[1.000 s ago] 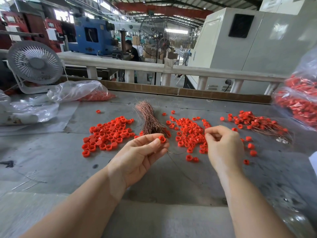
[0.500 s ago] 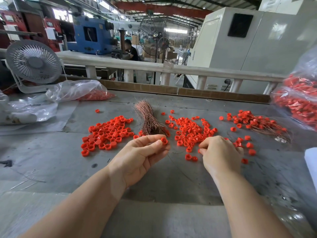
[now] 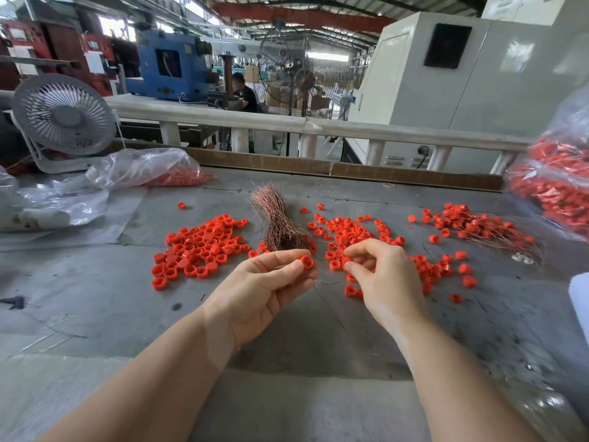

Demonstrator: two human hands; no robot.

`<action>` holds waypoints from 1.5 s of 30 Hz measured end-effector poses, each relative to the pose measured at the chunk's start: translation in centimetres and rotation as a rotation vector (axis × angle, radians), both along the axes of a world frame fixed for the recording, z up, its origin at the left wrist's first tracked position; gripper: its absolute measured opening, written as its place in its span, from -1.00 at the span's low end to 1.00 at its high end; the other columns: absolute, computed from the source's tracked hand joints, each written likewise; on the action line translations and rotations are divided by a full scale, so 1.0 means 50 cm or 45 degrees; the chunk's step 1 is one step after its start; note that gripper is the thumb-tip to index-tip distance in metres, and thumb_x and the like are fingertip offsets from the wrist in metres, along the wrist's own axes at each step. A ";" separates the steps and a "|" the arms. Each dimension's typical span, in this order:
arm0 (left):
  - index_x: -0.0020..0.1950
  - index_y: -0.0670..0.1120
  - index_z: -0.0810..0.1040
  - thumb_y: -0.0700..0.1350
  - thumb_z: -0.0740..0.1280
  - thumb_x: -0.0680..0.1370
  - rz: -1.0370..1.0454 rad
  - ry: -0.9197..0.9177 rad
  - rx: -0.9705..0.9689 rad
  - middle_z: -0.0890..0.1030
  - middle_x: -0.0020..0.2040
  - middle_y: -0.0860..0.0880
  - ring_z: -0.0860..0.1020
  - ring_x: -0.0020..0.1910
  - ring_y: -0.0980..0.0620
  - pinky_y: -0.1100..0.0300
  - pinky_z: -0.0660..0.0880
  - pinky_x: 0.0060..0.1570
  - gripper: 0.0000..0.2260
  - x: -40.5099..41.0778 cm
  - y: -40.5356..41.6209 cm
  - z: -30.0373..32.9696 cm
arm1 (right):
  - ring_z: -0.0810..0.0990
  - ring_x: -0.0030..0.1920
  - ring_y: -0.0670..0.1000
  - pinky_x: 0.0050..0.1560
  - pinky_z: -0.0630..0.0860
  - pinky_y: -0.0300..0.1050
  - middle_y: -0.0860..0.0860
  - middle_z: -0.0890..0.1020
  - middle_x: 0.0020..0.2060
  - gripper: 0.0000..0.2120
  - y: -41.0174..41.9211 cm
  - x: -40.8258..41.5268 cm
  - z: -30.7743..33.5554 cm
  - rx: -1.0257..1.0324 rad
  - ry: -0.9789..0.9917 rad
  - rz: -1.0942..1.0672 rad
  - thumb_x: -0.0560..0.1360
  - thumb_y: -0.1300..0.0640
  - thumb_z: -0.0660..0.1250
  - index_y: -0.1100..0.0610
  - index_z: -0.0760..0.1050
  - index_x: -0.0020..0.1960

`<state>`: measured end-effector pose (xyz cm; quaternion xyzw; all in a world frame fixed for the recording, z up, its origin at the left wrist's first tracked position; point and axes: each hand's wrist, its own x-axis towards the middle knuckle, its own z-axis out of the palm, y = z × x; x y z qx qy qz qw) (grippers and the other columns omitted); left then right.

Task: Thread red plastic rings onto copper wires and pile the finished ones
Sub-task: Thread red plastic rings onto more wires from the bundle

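Observation:
My left hand (image 3: 261,291) pinches a red plastic ring (image 3: 307,261) between thumb and fingertips, with a thin copper wire (image 3: 328,282) trailing from it. My right hand (image 3: 382,282) is just to its right, thumb and forefinger pinched over the loose rings; a bit of red shows at the fingertips, and what they hold is unclear. A bundle of copper wires (image 3: 277,218) lies behind the hands. Loose red rings lie in a left heap (image 3: 200,247) and a middle heap (image 3: 353,234). Rings threaded on wires are piled at the right (image 3: 471,224).
A grey work table (image 3: 95,298) carries everything. A small white fan (image 3: 62,118) and clear plastic bags (image 3: 143,169) sit at the back left. A bag full of red parts (image 3: 561,186) hangs at the right edge. A white railing (image 3: 350,130) runs behind the table.
My right hand has come down from above the middle heap and moved left, close to my left hand. My left hand has stayed put with its ring.

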<state>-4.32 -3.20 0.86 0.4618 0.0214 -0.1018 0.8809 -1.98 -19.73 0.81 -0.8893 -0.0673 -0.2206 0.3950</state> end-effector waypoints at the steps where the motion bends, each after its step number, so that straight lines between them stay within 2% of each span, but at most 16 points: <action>1: -0.28 -0.20 0.69 -0.31 0.32 0.29 -0.001 -0.002 0.002 0.66 -0.26 -0.18 0.66 -0.30 0.03 0.25 0.61 -0.26 -0.85 0.000 0.000 0.000 | 0.49 -0.32 -0.15 -0.25 0.49 -0.25 -0.14 0.53 -0.36 -0.87 0.006 -0.002 -0.001 0.007 -0.004 0.049 0.42 0.31 0.41 0.09 0.59 -0.15; 3: -0.28 -0.20 0.69 -0.31 0.32 0.29 -0.001 -0.005 0.006 0.67 -0.26 -0.18 0.66 -0.29 0.03 0.25 0.61 -0.25 -0.85 0.000 0.000 0.000 | 0.51 -0.29 -0.10 -0.22 0.54 -0.08 -0.10 0.56 -0.31 -0.88 0.012 -0.003 -0.004 0.014 -0.006 0.127 0.43 0.30 0.40 0.09 0.59 -0.15; 4: -0.28 -0.19 0.69 -0.31 0.32 0.30 -0.001 -0.008 0.008 0.67 -0.26 -0.18 0.66 -0.29 0.03 0.25 0.61 -0.24 -0.85 0.000 0.000 0.000 | 0.50 -0.29 -0.12 -0.23 0.53 -0.09 -0.12 0.56 -0.31 -0.87 0.014 -0.004 -0.005 0.014 -0.020 0.153 0.43 0.30 0.40 0.08 0.57 -0.15; 9: -0.28 -0.19 0.69 -0.30 0.32 0.30 0.000 -0.013 0.013 0.67 -0.25 -0.17 0.66 -0.27 0.04 0.26 0.60 -0.26 -0.85 0.000 0.000 0.000 | 0.51 -0.27 -0.18 -0.28 0.40 -0.41 -0.16 0.57 -0.33 -0.79 0.018 -0.010 -0.001 0.036 -0.082 0.225 0.41 0.31 0.41 0.02 0.52 -0.21; 13: -0.29 -0.19 0.69 -0.30 0.32 0.30 0.010 -0.012 0.021 0.67 -0.26 -0.16 0.66 -0.29 0.05 0.27 0.60 -0.28 -0.86 0.002 -0.002 -0.002 | 0.57 -0.25 -0.16 -0.18 0.49 -0.38 -0.06 0.61 -0.28 -0.71 0.020 -0.012 0.002 0.097 -0.069 0.261 0.37 0.42 0.39 0.02 0.53 -0.27; 16: -0.29 -0.19 0.69 -0.30 0.33 0.30 0.009 -0.014 0.022 0.67 -0.26 -0.16 0.66 -0.29 0.05 0.27 0.60 -0.28 -0.86 0.002 -0.002 -0.004 | 0.61 -0.23 -0.15 -0.12 0.53 -0.34 -0.04 0.64 -0.24 -0.66 0.022 -0.016 0.003 0.185 -0.050 0.302 0.39 0.41 0.39 -0.04 0.54 -0.27; 31: -0.29 -0.21 0.68 -0.30 0.34 0.28 0.033 -0.002 0.010 0.67 -0.24 -0.18 0.66 -0.27 0.03 0.27 0.59 -0.30 -0.87 0.004 -0.002 -0.009 | 0.56 -0.25 -0.16 -0.18 0.47 -0.36 -0.10 0.62 -0.29 -0.85 0.023 -0.015 -0.008 0.130 -0.078 0.332 0.42 0.31 0.41 0.08 0.62 -0.19; 37: -0.14 -0.28 0.62 -0.31 0.34 0.28 0.054 0.016 -0.017 0.66 -0.21 -0.21 0.66 -0.27 0.01 0.27 0.59 -0.32 -0.82 0.008 0.000 -0.009 | 0.55 -0.26 -0.14 -0.19 0.48 -0.31 -0.08 0.62 -0.31 -0.87 0.025 -0.011 -0.007 0.125 -0.108 0.322 0.41 0.31 0.42 0.09 0.62 -0.21; 45: -0.12 -0.29 0.57 -0.30 0.34 0.30 0.064 0.002 -0.029 0.65 -0.24 -0.19 0.65 -0.29 0.04 0.29 0.57 -0.34 -0.82 0.009 0.001 -0.011 | 0.55 -0.27 -0.10 -0.17 0.50 -0.20 -0.06 0.62 -0.31 -0.88 0.024 -0.012 -0.006 0.103 -0.133 0.317 0.40 0.30 0.43 0.09 0.62 -0.22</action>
